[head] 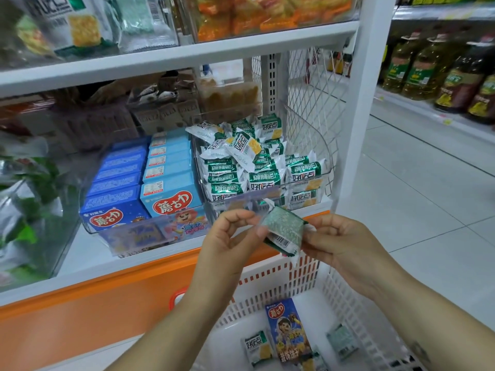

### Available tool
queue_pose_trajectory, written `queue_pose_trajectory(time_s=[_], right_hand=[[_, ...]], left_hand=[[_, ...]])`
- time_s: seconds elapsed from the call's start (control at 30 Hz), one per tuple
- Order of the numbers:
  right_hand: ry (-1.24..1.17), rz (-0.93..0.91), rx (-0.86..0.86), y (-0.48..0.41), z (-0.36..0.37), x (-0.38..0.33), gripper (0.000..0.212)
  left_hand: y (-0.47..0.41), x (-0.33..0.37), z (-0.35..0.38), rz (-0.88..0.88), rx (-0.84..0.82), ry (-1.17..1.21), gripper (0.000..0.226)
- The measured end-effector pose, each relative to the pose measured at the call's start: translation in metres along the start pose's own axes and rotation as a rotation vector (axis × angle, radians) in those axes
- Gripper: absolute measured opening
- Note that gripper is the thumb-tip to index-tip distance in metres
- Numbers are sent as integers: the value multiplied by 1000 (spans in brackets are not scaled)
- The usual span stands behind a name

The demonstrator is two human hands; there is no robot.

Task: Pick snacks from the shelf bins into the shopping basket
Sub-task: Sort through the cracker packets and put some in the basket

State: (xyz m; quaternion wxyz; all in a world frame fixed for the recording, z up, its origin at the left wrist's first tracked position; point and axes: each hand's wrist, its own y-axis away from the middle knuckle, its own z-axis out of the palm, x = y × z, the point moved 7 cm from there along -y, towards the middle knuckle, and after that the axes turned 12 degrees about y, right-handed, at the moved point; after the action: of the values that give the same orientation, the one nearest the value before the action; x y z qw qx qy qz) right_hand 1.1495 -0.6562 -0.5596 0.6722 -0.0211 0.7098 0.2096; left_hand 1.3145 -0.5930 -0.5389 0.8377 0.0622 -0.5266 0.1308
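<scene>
**A:** What's nearest?
**B:** The white basket, at 5 o'clock. A blue box and small packets lie inside it.
**A:** And the hands?
**B:** They're over its far rim. The left hand and right hand each pinch one end of a green snack packet.
**A:** Farther back?
**B:** At 12 o'clock from that packet is a clear bin of green-and-white packets. At 10 o'clock are the shelf's blue boxes.
</scene>
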Motion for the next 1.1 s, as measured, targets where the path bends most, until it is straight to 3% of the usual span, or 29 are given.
queue_pose_trajectory(time_s=[0.13, 0.27, 0.43, 0.53, 0.63, 0.73, 0.83, 0.9, 0.97, 1.1], right_hand=[[25, -16, 0, 0, -1, -3, 15], [61, -9, -9, -1, -2, -4, 10], [-79, 11, -109, 0, 6, -7, 13], [-150, 7, -153, 2, 10, -10, 25], [-175, -1, -156, 4, 10, -14, 32], [-222, -4, -137, 5, 4, -17, 38], [-289, 12, -112, 4, -6, -17, 48], [-366, 35, -113, 4, -9, -17, 45], [-503, 72, -134, 3, -7, -18, 41], [-726, 114, -149, -3, -10, -31, 33]], left_hand=[[-2, -7, -5, -88, 59, 194, 17], [-3, -6, -3, -160, 74, 355, 22], [-5, -7, -8, -267, 71, 440, 32], [-9, -11, -18, -325, 133, 395, 28], [-9, -14, -21, -327, 132, 134, 15], [-6, -3, -16, -128, 7, -409, 25], [6, 11, 22, 218, -323, -824, 37], [11, 7, 37, 340, -407, -871, 51], [7, 5, 46, 404, -373, -864, 55], [-10, 20, 67, 514, -249, -781, 41]])
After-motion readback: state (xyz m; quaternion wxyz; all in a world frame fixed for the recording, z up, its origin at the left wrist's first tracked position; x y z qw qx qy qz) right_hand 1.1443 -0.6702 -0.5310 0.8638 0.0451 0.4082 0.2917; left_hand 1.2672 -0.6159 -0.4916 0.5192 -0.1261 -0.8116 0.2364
